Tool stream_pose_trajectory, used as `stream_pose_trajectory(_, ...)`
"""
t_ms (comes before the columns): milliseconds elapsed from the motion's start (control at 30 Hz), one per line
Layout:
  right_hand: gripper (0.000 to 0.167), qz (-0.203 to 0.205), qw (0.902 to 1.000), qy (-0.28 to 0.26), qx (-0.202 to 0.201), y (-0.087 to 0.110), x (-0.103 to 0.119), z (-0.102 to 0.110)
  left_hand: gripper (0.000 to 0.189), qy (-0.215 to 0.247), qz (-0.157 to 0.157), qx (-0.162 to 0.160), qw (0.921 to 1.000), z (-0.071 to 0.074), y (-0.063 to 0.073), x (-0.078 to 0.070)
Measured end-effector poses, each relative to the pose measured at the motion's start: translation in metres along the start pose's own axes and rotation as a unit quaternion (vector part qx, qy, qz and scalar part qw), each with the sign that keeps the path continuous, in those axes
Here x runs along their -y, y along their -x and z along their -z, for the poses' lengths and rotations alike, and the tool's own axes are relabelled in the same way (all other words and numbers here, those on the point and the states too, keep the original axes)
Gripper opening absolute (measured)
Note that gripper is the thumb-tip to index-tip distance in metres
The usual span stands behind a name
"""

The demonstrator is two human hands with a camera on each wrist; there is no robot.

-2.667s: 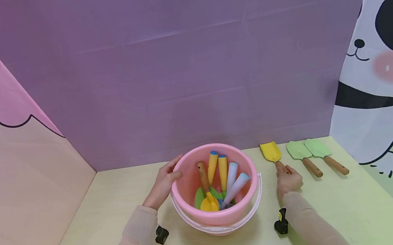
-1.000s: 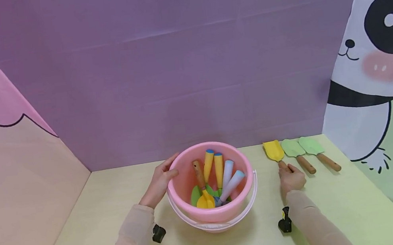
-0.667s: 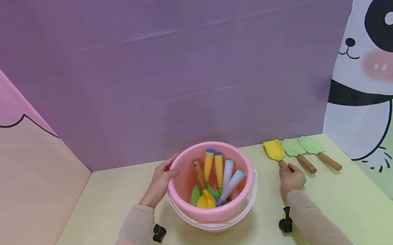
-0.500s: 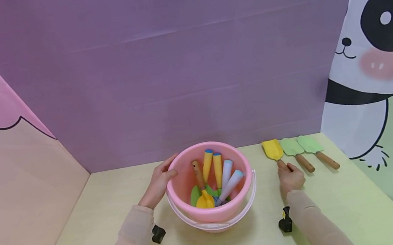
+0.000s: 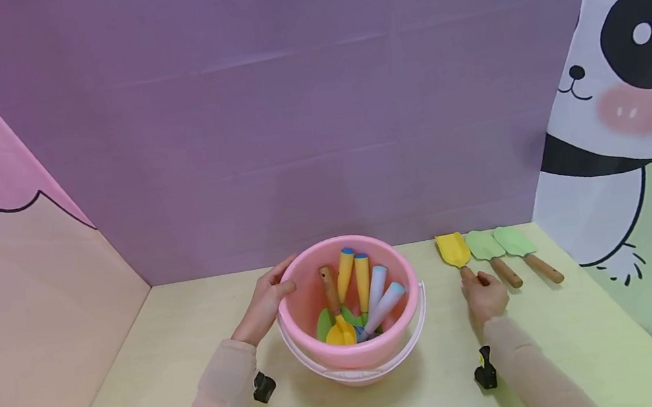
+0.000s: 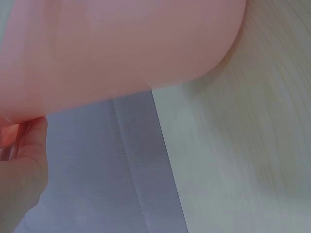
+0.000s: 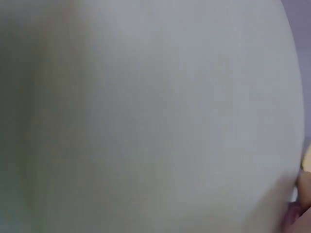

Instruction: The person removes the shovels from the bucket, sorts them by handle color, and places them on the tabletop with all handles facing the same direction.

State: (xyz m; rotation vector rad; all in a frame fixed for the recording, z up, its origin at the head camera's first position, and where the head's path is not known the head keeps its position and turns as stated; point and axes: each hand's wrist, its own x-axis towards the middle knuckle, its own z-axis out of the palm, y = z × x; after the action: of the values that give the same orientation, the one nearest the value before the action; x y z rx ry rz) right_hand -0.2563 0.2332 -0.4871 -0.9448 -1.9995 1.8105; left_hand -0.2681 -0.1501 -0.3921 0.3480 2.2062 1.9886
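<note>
In the head view a pink bucket stands mid-table, its pale handle hanging down in front. My left hand grips its left rim, thumb over the edge; the left wrist view shows the hand against the bucket wall. Inside lie several toy garden tools, among them a yellow shovel and tools with yellow handles or pale lilac handles. To the right, my right hand pinches the wooden handle of a flat yellow shovel, whose blade lies on the table.
Two light green shovels with wooden handles, a nearer one and an outer one, lie right of the yellow shovel. A purple backdrop rises behind the table. Printed side panels stand left and right.
The yellow shovel has shifted right, closer to the green shovels, in my right hand. Most recently my right wrist has moved slightly right. The left hand stays on the bucket rim.
</note>
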Motion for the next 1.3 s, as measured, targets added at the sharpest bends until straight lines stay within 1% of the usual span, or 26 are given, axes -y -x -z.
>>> stream_pose_trajectory(33, 0.056, 0.004, 1.0000, 0.002, 0.004, 0.000, 0.002, 0.002, 0.056, -0.001, 0.000, 0.000, 1.0000, 0.000, 0.000, 0.000)
stream_pose_trajectory(100, 0.060, 0.011, 0.9994, 0.029, 0.017, 0.002, 0.008, 0.006, 0.056, -0.003, 0.002, -0.003, 1.0000, 0.000, -0.001, 0.001)
stream_pose_trajectory(200, 0.063, 0.019, 0.9976, 0.052, 0.043, 0.003, 0.018, 0.013, 0.056, -0.006, 0.004, -0.006, 1.0000, 0.001, -0.001, 0.001)
stream_pose_trajectory(433, 0.053, 0.037, 0.9903, 0.106, 0.082, 0.002, 0.037, 0.022, 0.056, -0.006, 0.003, -0.002, 1.0000, 0.000, -0.001, 0.001)
stream_pose_trajectory(500, 0.053, 0.043, 0.9871, 0.119, 0.099, 0.002, 0.043, 0.023, 0.056, -0.007, 0.003, -0.002, 1.0000, 0.001, -0.002, 0.002)
stream_pose_trajectory(600, 0.052, 0.049, 0.9832, 0.119, 0.130, 0.005, 0.056, 0.020, 0.056, -0.011, 0.003, -0.005, 0.9999, 0.002, -0.002, 0.001)
stream_pose_trajectory(667, 0.051, 0.057, 0.9794, 0.118, 0.153, 0.011, 0.066, 0.017, 0.056, -0.012, 0.002, -0.006, 0.9999, 0.003, -0.003, 0.001)
stream_pose_trajectory(767, 0.049, 0.088, 0.9744, 0.102, 0.180, 0.022, 0.081, 0.011, 0.056, -0.008, 0.001, 0.000, 1.0000, 0.004, -0.003, 0.001)
stream_pose_trajectory(833, 0.047, 0.119, 0.9684, 0.098, 0.196, 0.031, 0.092, 0.007, 0.056, -0.004, -0.001, 0.005, 1.0000, 0.004, -0.003, 0.002)
stream_pose_trajectory(900, 0.043, 0.150, 0.9626, 0.082, 0.211, 0.039, 0.104, 0.003, 0.056, -0.002, -0.003, 0.007, 1.0000, 0.003, -0.002, 0.002)
stream_pose_trajectory(967, 0.041, 0.171, 0.9555, 0.079, 0.227, 0.047, 0.115, -0.001, 0.056, -0.003, -0.004, 0.006, 1.0000, 0.003, -0.002, 0.002)
stream_pose_trajectory(1067, 0.039, 0.193, 0.9460, 0.087, 0.246, 0.058, 0.130, -0.008, 0.056, -0.008, -0.003, 0.001, 1.0000, 0.003, -0.002, 0.001)
stream_pose_trajectory(1167, 0.036, 0.236, 0.9292, 0.120, 0.258, 0.067, 0.140, -0.014, 0.056, -0.008, -0.002, 0.001, 1.0000, 0.002, -0.002, 0.001)
stream_pose_trajectory(1233, 0.034, 0.269, 0.9147, 0.140, 0.267, 0.072, 0.144, -0.019, 0.057, -0.005, -0.001, 0.001, 1.0000, 0.001, -0.002, 0.002)
stream_pose_trajectory(1300, 0.032, 0.298, 0.8979, 0.152, 0.286, 0.077, 0.146, -0.024, 0.057, -0.003, -0.001, 0.003, 1.0000, 0.000, -0.002, 0.001)
